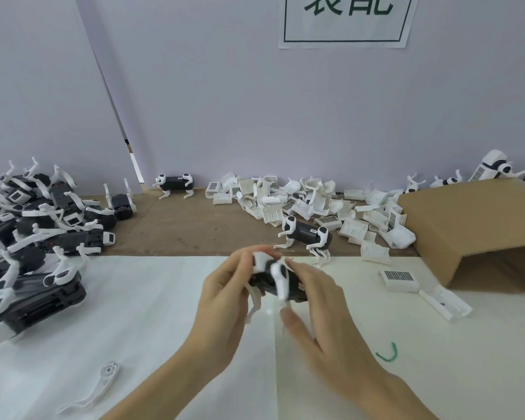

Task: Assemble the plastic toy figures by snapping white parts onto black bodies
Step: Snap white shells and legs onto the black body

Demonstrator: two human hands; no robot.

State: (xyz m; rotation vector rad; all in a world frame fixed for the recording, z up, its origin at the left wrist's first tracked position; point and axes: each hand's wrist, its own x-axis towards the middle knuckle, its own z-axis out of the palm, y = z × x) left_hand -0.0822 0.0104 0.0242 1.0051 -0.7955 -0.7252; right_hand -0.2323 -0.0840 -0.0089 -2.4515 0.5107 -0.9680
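Hands meet mid-frame over white sheet (152, 313) that covers near part of table. Left hand (225, 301) and right hand (322, 313) both grip 1 toy figure (275, 280), black body with white legs, held above sheet; fingers curled round it from both sides, image blurred so exact pinch unclear. Loose white leg (94, 389) lies on sheet near left. Green tie (388, 353) lies on sheet to right. Far part of table is bare brown board (200, 225). Heap of figures (37, 231) at left, spilling from board onto sheet. Pile of white parts (315, 201) at back along wall. 1 figure (306, 234) stands on board just in front of that pile, another (174, 184) stands at wall. Cardboard box (473, 225) on its side at right, 2 white parts (422, 286) on sheet beside it. Pale lilac wall (255, 101) behind, paper sign (346, 21) with green characters at top.
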